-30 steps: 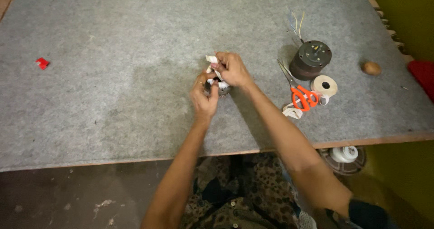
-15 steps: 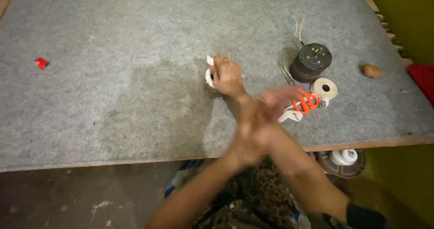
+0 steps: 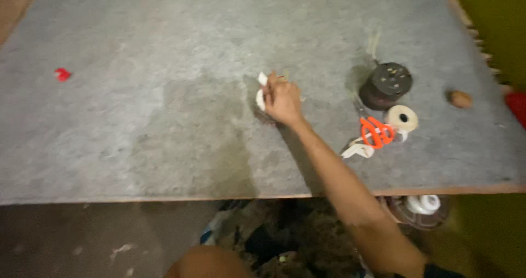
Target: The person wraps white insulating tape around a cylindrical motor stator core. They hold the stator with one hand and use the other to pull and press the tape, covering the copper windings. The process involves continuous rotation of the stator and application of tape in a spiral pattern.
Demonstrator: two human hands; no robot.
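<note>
Hand [image 3: 283,100] mid-table [image 3: 137,124], spool [image 3: 386,85], scissors [image 3: 375,131] to its right

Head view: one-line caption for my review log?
Right hand rests on a small white piece on the grey felt table, orange-handled scissors nearby.

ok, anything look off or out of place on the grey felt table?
A small red scrap lies alone at the far left of the grey felt table, away from the right hand and the tools. Nothing looks spilled or damaged.
</note>
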